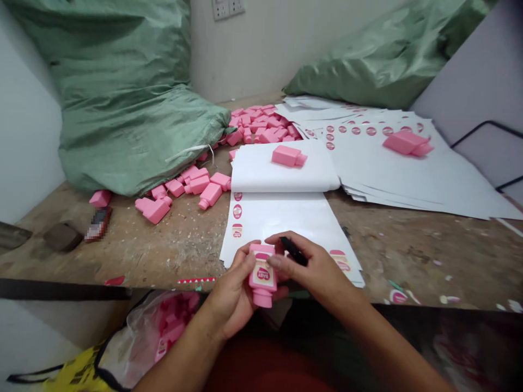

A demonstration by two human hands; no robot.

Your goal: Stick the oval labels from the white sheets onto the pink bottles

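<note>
My left hand (pixel 235 291) is wrapped round a small pink plastic bottle (pixel 262 291), its neck pointing toward me. A label reading "BABY" covers the bottle's upper face. With thumb and fingertips, my right hand (pixel 312 267) touches the label's upper right part. A slim black tool (pixel 293 250), perhaps a pen or knife, is held in the same hand; its tip is not clear. Just beyond my hands lies a white label sheet (pixel 281 218) with a few printed stickers on it. Its far part is folded over, and another pink bottle (pixel 286 156) rests on the fold.
Loose pink bottles (pixel 261 125) are heaped at the back and left, beside green woven sacks (pixel 139 125). Stacked label sheets (pixel 392 179) with a bottle on top lie at right. A dark block (pixel 62 237) sits far left. Below the table edge hangs a bag of bottles (pixel 134 337).
</note>
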